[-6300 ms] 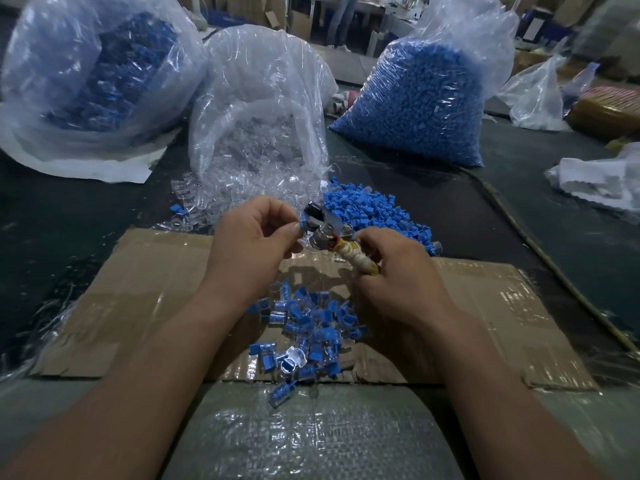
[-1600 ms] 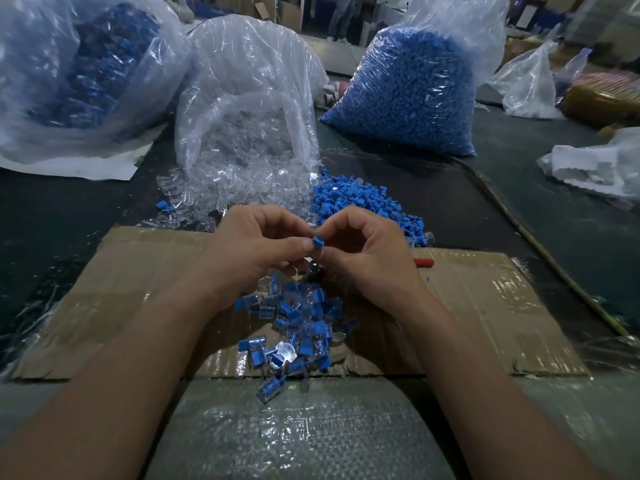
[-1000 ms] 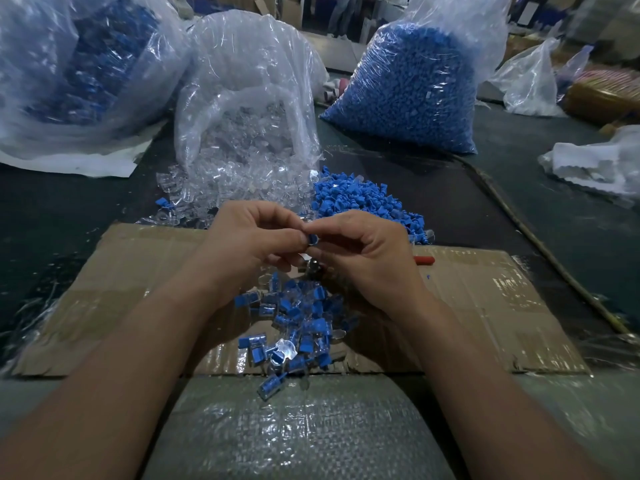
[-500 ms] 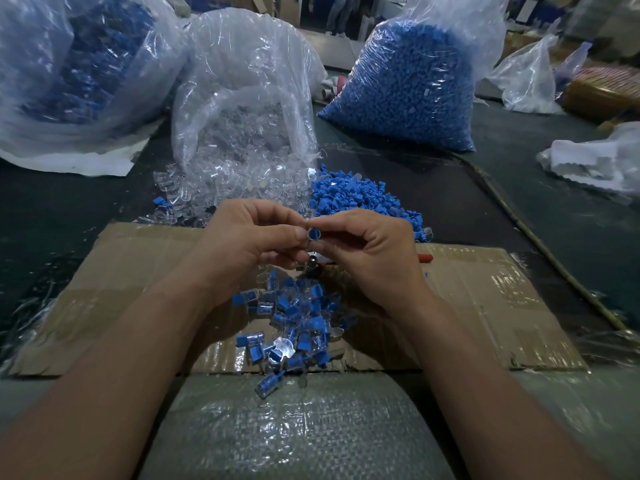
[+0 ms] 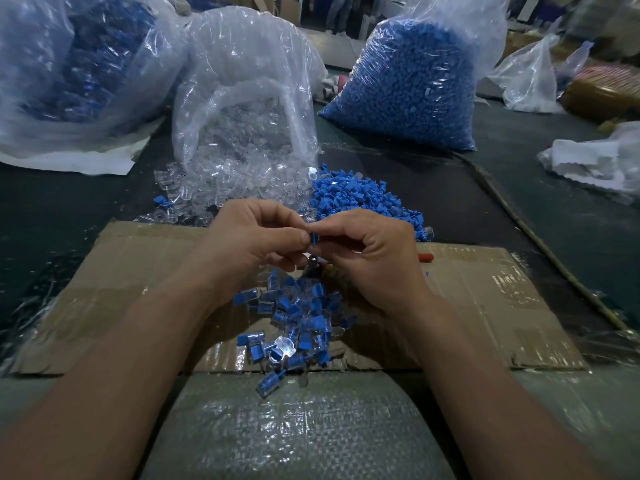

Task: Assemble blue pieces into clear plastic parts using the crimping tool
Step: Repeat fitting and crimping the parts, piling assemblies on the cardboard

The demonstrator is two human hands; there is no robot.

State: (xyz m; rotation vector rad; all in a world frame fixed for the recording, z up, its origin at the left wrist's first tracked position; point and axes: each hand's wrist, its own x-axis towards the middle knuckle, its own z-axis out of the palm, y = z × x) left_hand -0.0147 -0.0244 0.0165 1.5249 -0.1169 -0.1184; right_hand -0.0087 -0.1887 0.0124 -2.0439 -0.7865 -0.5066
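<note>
My left hand (image 5: 252, 244) and my right hand (image 5: 374, 251) meet fingertip to fingertip above the cardboard sheet (image 5: 104, 289). Between them they pinch one small blue piece (image 5: 313, 237); any clear part with it is hidden by the fingers. The crimping tool (image 5: 313, 268) lies on the cardboard under my right hand, mostly hidden, its red handle tip (image 5: 425, 257) sticking out to the right. A heap of assembled blue-and-clear parts (image 5: 298, 317) lies below the hands. Loose blue pieces (image 5: 360, 195) and loose clear parts (image 5: 221, 192) are piled just beyond.
An open bag of clear parts (image 5: 242, 98) stands behind the hands. A full bag of blue pieces (image 5: 408, 84) is at the back right, another large bag (image 5: 76, 64) at the back left. White plastic wrapping (image 5: 595, 161) lies far right. A woven sack (image 5: 298, 427) covers the near edge.
6.3 s ago my right hand held the crimping tool against the part; the tool now lies on the cardboard. Since 1.6 s ago both hands stay together, turning the blue piece slightly.
</note>
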